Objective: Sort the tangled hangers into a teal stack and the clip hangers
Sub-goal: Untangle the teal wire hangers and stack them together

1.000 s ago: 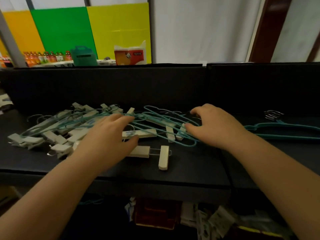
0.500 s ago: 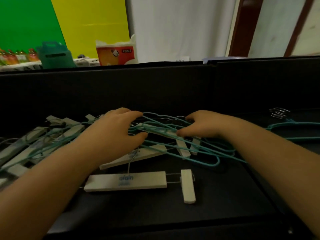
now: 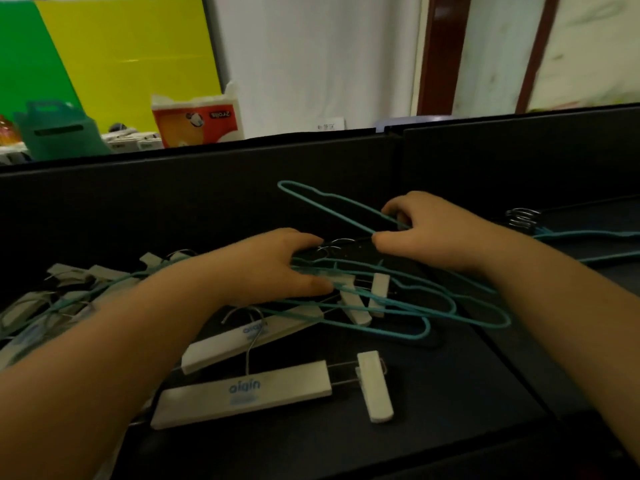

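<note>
A tangle of thin teal hangers (image 3: 408, 306) and white clip hangers lies on the black table (image 3: 450, 386). My right hand (image 3: 433, 230) is shut on one teal hanger (image 3: 329, 206), which tilts up out of the heap toward the back wall. Pressing down on the pile, my left hand (image 3: 273, 265) has its fingers closed over teal wires. A white clip hanger (image 3: 249, 393) marked with blue letters lies nearest me, a second one (image 3: 242, 337) just behind it. More white clip hangers (image 3: 65, 292) spread to the left. Sorted teal hangers (image 3: 588, 244) lie at the far right.
A black partition wall (image 3: 207, 195) runs along the back of the table. Behind it stand a teal box (image 3: 55, 133) and an orange tissue pack (image 3: 197, 121), with green and yellow panels beyond. A seam in the table surface runs down the right side.
My right hand has closed on one teal hanger and raised it out of the tangle. My left hand has shifted right onto the pile. The view has moved closer and rightward.
</note>
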`<state>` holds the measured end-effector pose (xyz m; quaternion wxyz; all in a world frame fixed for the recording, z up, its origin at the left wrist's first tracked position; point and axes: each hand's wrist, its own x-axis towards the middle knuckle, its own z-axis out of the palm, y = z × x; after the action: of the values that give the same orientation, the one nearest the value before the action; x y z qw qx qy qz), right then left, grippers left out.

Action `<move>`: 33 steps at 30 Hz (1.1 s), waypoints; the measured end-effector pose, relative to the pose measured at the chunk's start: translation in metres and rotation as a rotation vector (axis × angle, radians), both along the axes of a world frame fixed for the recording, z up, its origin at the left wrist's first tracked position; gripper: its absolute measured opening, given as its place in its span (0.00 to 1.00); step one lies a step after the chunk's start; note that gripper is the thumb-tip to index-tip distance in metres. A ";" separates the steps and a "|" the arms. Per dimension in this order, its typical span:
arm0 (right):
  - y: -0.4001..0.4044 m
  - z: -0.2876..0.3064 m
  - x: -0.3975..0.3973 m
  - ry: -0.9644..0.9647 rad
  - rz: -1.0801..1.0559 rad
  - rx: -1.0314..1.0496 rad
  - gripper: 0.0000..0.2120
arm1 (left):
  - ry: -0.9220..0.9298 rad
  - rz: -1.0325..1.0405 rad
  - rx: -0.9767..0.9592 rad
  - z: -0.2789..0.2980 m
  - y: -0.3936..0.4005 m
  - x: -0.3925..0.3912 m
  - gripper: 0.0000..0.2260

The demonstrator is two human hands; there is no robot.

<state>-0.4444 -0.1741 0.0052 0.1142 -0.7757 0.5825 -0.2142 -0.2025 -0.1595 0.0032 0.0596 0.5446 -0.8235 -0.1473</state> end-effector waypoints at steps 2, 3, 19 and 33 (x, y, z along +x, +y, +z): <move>0.004 -0.001 -0.009 -0.024 -0.017 -0.024 0.41 | -0.034 -0.077 0.083 -0.002 -0.006 -0.023 0.31; 0.006 -0.001 -0.013 -0.027 -0.018 -0.034 0.42 | -0.053 -0.113 0.111 -0.004 -0.010 -0.031 0.32; 0.022 0.001 -0.044 -0.117 0.088 -0.025 0.20 | -0.123 -0.131 -0.039 -0.002 -0.015 -0.036 0.40; 0.036 -0.010 -0.029 0.007 0.247 -0.281 0.41 | -0.224 0.465 -0.338 -0.015 0.089 0.024 0.42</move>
<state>-0.4739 -0.1381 -0.0049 0.0280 -0.8505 0.4474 -0.2752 -0.1785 -0.0701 -0.0117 0.0905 0.7137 -0.6910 0.0703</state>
